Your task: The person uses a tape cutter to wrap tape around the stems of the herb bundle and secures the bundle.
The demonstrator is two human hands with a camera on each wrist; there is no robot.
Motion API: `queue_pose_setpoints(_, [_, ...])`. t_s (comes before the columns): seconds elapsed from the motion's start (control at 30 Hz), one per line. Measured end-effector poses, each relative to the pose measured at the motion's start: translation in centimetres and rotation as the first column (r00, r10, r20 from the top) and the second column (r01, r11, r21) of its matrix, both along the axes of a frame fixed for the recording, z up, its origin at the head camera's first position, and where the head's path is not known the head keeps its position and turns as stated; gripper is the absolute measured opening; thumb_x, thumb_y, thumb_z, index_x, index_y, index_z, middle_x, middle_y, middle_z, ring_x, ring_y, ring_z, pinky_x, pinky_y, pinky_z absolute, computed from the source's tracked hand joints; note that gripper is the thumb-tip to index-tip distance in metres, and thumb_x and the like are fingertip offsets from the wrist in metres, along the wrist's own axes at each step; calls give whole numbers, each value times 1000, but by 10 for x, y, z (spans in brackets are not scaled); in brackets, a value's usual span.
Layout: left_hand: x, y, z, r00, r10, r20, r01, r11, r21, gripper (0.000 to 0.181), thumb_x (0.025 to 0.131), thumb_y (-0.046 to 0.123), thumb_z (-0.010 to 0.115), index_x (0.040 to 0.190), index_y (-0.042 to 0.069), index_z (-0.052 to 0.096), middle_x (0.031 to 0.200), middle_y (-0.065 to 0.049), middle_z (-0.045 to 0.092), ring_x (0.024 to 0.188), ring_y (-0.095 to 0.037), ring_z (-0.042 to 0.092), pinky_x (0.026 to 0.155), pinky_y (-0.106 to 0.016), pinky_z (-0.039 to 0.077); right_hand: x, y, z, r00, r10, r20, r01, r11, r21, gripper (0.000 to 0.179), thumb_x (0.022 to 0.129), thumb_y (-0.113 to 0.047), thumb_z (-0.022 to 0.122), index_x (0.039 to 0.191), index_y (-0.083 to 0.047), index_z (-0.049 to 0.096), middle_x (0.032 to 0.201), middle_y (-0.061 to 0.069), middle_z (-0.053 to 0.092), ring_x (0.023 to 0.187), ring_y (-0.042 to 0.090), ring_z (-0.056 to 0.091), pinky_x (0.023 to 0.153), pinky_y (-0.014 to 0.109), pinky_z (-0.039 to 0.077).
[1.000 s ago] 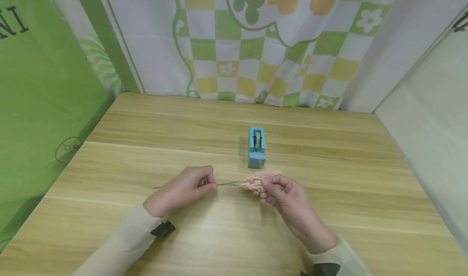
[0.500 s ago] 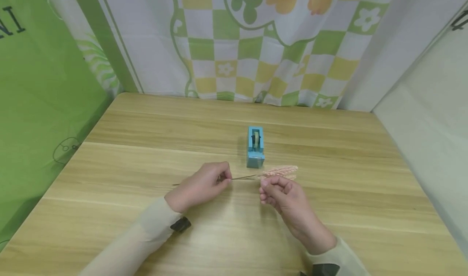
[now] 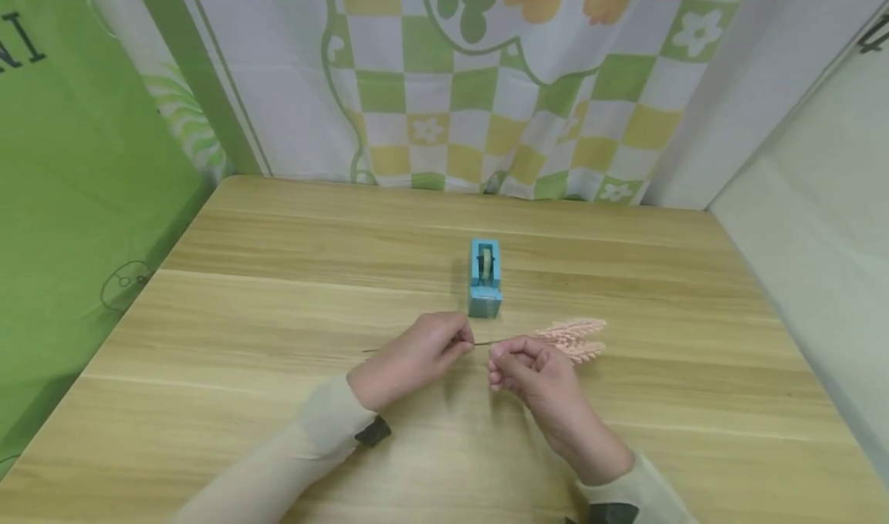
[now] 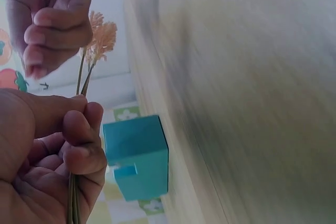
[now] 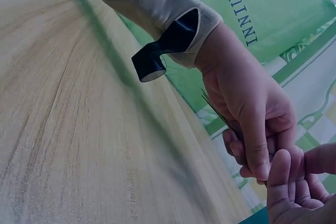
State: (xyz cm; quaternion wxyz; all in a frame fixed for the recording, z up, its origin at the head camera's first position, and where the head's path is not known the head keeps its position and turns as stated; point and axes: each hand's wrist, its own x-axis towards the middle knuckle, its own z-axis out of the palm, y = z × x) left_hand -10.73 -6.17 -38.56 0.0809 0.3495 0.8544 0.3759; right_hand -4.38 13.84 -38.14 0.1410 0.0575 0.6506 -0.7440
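Note:
My left hand (image 3: 417,354) pinches the thin dark stems of a small bunch of pink, feathery flower sprigs (image 3: 572,329) over the table. In the left wrist view the stems (image 4: 74,198) run through the curled fingers, with the pink heads (image 4: 102,40) beyond. Close to the left fingertips is my right hand (image 3: 542,389), thumb and fingertips pressed together in front of the stems. A small, clear-looking strip (image 3: 492,348) glints at its tips; I cannot tell its kind for sure. In the right wrist view, the left hand (image 5: 252,108) meets the right hand's fingers (image 5: 281,177).
A blue tape dispenser (image 3: 485,277) with a roll in it stands just behind the hands. The wooden table (image 3: 312,231) ends at a checked curtain (image 3: 479,92) at the back, with a green cloth wall (image 3: 90,200) on the left.
My left hand has moved right with the sprigs, so the pink heads now stick out past the right hand. The right hand has stayed almost still, in the same pinch.

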Motion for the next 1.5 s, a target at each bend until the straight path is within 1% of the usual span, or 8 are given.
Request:
queue_pose_setpoints(0.1, [2,6,1,1000,15,-20,-15,1000,-18,7,102,2,63,102,3,69,98,-8,74,83,-12,63,78,-21,57,0,-1,0,1000,-5,-7,5,1000,9,5,102,-3,63,103,1,63,86,-3,72,78,8,69,79,21,62])
queue_pose_setpoints(0.2, [4,11,3,997,32,-76,-36,998,-47,6,101,4,64,102,5,70,97,-6,75,84,-13,65,78,-24,58,0,-2,0,1000,-9,-2,9,1000,15,4,101,-3,62,103,1,63,86,-3,72,78,8,69,78,21,62])
queue_pose_setpoints(0.3, [5,14,4,994,38,-103,-43,998,-40,4,100,4,66,100,6,70,95,-5,75,84,-15,66,78,-25,58,0,-2,-1,1000,-12,-1,12,1000,23,6,101,-3,63,104,3,62,86,-2,72,78,8,68,78,21,62])
queue_pose_setpoints(0.47, [6,16,3,998,30,-55,-29,999,14,4,100,2,66,97,5,67,93,-6,72,81,-12,59,73,-21,54,0,-3,-2,1000,-14,-6,14,999,30,9,101,-3,64,105,4,62,87,-1,73,78,8,69,78,22,62])
queue_pose_setpoints(0.63, [8,16,3,998,43,-40,-43,999,8,4,100,5,67,96,7,67,91,-3,70,79,-10,54,69,-19,49,1,-4,-3,1000,-23,-17,24,999,41,9,100,-2,64,105,6,63,87,0,74,78,8,69,78,22,62])
queue_pose_setpoints(0.9, [11,16,5,998,58,-22,-57,998,27,5,97,1,68,99,5,68,93,-6,71,82,-12,56,70,-19,51,2,-6,-4,999,-46,-26,48,997,66,12,99,0,64,107,9,64,87,0,75,78,8,70,79,22,63])
queue_pose_setpoints(1.17, [12,14,6,997,72,-3,-72,996,45,5,97,0,67,97,5,67,93,-6,69,80,-12,55,69,-20,50,2,-7,-6,998,-63,-19,64,993,95,19,99,-2,66,110,13,65,87,2,75,77,9,71,78,23,63])
queue_pose_setpoints(1.5, [13,13,7,997,76,12,-76,995,62,2,98,2,67,101,2,68,94,-6,70,82,-12,57,73,-21,53,4,-4,-10,999,-44,-22,46,995,93,25,99,-1,64,114,19,62,87,1,75,78,9,72,79,24,63])
